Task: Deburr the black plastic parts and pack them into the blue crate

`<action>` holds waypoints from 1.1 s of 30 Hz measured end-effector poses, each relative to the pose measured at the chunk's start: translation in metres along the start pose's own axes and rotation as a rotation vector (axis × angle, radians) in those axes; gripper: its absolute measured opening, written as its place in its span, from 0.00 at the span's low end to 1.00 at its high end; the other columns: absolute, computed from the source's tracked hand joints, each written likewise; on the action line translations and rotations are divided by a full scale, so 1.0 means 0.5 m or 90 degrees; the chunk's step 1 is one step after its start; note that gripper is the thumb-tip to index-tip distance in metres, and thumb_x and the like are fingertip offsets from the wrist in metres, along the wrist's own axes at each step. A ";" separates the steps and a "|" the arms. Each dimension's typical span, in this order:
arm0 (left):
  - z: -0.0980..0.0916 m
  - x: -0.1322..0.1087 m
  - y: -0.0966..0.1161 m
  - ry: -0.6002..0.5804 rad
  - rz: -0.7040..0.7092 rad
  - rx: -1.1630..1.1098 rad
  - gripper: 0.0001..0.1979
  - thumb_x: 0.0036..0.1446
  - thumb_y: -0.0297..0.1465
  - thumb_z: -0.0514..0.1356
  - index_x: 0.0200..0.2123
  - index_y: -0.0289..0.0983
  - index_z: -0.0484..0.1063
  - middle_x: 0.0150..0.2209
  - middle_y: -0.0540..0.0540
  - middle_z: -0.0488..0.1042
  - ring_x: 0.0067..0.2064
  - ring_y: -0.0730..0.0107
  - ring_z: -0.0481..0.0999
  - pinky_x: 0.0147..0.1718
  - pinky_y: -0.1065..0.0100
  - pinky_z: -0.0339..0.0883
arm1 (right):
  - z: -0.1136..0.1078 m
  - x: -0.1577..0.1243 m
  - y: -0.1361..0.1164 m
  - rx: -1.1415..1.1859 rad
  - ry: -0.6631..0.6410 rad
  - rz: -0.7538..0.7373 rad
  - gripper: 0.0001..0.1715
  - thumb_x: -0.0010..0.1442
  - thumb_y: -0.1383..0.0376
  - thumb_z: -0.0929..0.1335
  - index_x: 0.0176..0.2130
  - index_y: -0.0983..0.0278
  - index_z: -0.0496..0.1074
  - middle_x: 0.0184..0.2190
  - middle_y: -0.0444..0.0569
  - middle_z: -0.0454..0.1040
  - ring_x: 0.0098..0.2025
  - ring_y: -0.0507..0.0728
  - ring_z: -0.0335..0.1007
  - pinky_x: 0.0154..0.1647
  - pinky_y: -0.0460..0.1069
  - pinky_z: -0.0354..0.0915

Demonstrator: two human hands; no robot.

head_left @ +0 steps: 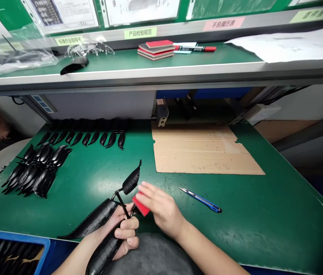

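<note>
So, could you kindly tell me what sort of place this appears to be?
It's probably a factory workstation for finishing or checking plastic parts: there is a green anti-static workbench, rows of identical black moulded plastic parts, and a posted label in Chinese reading "product inspection specification".

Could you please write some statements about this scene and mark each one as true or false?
1. The left hand holds a black plastic molded part. True.
2. The right hand grips the blue utility knife. False: the knife lies on the green work mat, and the right hand is at a red sanding block.
3. A flattened cardboard sheet lies on the mat. True.
4. The blue bin at lower left is empty. False: black parts lie in it.
5. Another person's hand shows at the far left. True.
</note>
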State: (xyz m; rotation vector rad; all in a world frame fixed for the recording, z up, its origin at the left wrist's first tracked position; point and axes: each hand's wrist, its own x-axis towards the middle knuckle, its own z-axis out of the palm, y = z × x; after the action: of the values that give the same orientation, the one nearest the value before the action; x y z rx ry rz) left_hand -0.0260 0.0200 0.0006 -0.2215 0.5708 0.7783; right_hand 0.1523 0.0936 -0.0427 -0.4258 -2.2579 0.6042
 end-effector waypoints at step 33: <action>-0.039 0.020 0.007 0.065 0.168 0.369 0.18 0.59 0.42 0.55 0.44 0.34 0.69 0.11 0.54 0.66 0.10 0.75 0.61 0.18 0.69 0.55 | -0.054 0.025 -0.064 0.181 -0.052 0.475 0.13 0.63 0.67 0.61 0.45 0.61 0.72 0.27 0.42 0.75 0.28 0.52 0.70 0.31 0.46 0.65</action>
State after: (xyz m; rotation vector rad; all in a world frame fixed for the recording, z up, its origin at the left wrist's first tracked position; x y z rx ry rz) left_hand -0.0307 0.0208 -0.0211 0.3565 0.9089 0.8252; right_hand 0.1600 0.0806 -0.0015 -1.1245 -2.0007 1.3143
